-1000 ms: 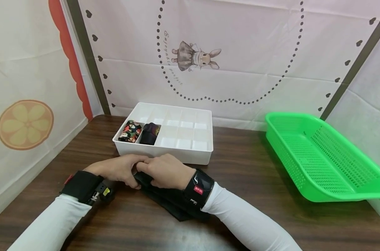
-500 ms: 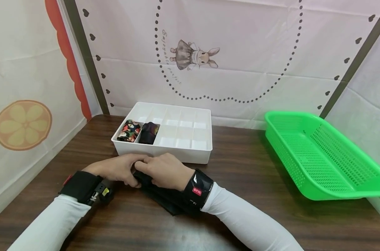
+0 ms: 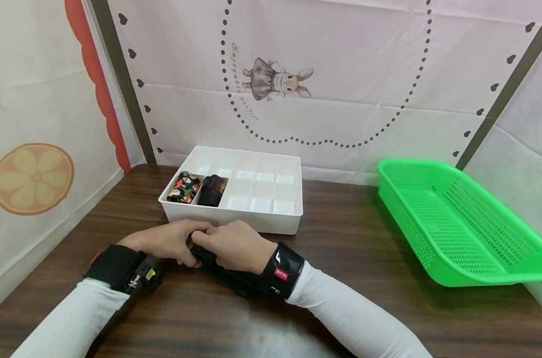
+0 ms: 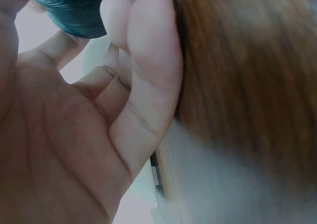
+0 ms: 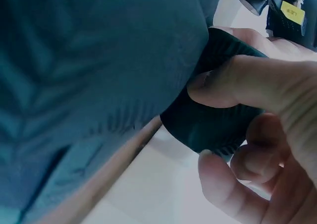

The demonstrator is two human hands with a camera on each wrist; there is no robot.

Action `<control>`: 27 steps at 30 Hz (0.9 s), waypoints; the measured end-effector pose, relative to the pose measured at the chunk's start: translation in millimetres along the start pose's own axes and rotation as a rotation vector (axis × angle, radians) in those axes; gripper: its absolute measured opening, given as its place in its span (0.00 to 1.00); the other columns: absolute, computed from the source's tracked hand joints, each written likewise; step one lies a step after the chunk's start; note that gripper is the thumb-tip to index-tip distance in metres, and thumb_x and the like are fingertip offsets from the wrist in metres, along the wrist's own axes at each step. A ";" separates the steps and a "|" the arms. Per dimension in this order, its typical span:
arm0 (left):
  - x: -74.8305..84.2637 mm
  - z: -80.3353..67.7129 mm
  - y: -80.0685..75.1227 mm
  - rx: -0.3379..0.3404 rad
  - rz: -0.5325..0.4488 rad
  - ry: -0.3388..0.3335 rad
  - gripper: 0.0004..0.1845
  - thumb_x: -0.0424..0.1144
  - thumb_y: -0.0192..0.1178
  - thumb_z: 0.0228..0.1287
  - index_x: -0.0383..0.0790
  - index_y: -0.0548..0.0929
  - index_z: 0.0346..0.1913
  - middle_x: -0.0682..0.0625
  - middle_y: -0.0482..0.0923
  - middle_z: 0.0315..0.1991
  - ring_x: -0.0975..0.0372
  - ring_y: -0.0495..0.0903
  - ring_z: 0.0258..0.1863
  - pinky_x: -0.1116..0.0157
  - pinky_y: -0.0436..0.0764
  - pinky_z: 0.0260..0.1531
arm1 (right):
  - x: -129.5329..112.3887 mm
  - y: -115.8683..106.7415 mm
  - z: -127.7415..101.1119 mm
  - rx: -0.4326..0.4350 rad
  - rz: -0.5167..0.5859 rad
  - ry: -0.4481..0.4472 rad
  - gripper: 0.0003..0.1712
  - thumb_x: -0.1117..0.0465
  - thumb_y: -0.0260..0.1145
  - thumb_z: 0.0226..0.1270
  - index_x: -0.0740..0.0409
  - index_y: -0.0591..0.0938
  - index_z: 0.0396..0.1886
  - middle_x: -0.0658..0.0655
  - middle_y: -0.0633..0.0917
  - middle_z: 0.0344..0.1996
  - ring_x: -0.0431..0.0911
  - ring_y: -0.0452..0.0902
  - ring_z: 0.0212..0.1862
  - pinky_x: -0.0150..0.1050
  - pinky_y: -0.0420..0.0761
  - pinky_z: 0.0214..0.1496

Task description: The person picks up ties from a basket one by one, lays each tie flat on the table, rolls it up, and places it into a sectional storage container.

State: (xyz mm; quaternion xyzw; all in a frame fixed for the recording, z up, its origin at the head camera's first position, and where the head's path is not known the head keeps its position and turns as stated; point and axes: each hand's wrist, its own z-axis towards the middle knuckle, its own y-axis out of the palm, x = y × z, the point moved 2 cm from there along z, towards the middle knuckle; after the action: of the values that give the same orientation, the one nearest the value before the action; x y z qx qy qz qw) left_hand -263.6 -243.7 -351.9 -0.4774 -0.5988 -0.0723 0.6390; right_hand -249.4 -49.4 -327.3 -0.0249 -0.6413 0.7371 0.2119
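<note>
A black cloth [image 3: 228, 279], partly rolled up, lies on the table just in front of the white divided box [image 3: 262, 221]. My left hand [image 3: 165, 242] holds one end of the roll with curled fingers; in the left wrist view its fingertips meet the dark roll [image 4: 79, 15]. From the other side my right hand [image 3: 238, 246] pinches the roll [image 5: 208, 122], thumb on top and fingers beneath, as the right wrist view shows. The cloth's loose part [image 5: 99, 50] trails under the right wrist. Its exact kind is hidden.
Two rolled fabrics, one colourfully patterned [image 3: 184, 188] and one dark [image 3: 211, 191], sit in neighbouring front-left compartments of the box. On the right stands a green perforated basket [image 3: 436, 266]. Printed cloth walls [image 3: 364, 89] surround the brown table [image 3: 342, 238].
The cloth's loose tail has become shorter, drawing up toward the hands and under the right wrist. Both hands stay almost in place. The view shifted slightly.
</note>
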 end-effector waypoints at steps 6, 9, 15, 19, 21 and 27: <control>-0.2 -0.8 0.7 0.006 0.002 -0.007 0.29 0.26 0.76 0.55 0.40 0.78 0.60 0.45 0.81 0.39 0.59 0.80 0.24 0.65 0.80 0.23 | 2.2 -3.0 -1.1 -0.065 0.026 0.014 0.26 0.60 0.75 0.66 0.46 0.82 0.64 0.45 0.87 0.41 0.38 0.82 0.36 0.36 0.82 0.32; -0.1 -0.2 1.5 -0.001 -0.003 0.000 0.30 0.27 0.76 0.55 0.40 0.78 0.61 0.45 0.81 0.40 0.60 0.79 0.24 0.65 0.80 0.23 | 2.1 -1.9 -1.1 -0.057 0.030 0.020 0.22 0.59 0.76 0.65 0.47 0.83 0.58 0.46 0.87 0.34 0.39 0.82 0.35 0.38 0.82 0.33; -0.9 0.0 2.1 -0.015 -0.042 0.027 0.29 0.25 0.75 0.55 0.39 0.78 0.60 0.43 0.80 0.43 0.59 0.79 0.25 0.66 0.79 0.24 | 1.9 0.5 -0.7 -0.021 0.089 0.031 0.24 0.57 0.79 0.62 0.52 0.79 0.53 0.46 0.83 0.26 0.40 0.80 0.30 0.38 0.79 0.29; -0.7 -0.3 2.2 -0.019 -0.030 0.024 0.27 0.24 0.75 0.55 0.39 0.79 0.58 0.43 0.80 0.43 0.58 0.80 0.27 0.65 0.82 0.26 | 5.4 0.1 -2.6 -0.090 0.151 0.029 0.31 0.57 0.78 0.64 0.52 0.78 0.65 0.46 0.85 0.32 0.39 0.81 0.35 0.37 0.82 0.36; 0.2 0.0 1.0 -0.011 -0.019 0.019 0.27 0.25 0.75 0.55 0.39 0.80 0.58 0.43 0.80 0.43 0.58 0.80 0.27 0.65 0.81 0.26 | 7.8 -1.2 -3.4 -0.107 0.168 0.031 0.30 0.57 0.77 0.66 0.51 0.79 0.66 0.47 0.84 0.32 0.39 0.80 0.35 0.37 0.82 0.38; 0.5 -1.9 0.0 0.003 -0.008 0.024 0.29 0.26 0.75 0.56 0.40 0.78 0.61 0.43 0.81 0.43 0.58 0.79 0.26 0.65 0.80 0.24 | 6.0 -4.3 -2.1 -0.057 0.110 0.047 0.23 0.54 0.80 0.64 0.51 0.79 0.52 0.46 0.78 0.23 0.39 0.76 0.28 0.36 0.78 0.29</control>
State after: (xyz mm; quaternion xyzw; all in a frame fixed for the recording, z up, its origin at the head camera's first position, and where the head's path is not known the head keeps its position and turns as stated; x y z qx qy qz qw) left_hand -262.2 -244.8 -351.2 -0.4732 -0.5930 -0.0796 0.6466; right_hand -253.0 -45.0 -322.1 -0.0834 -0.6546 0.7282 0.1852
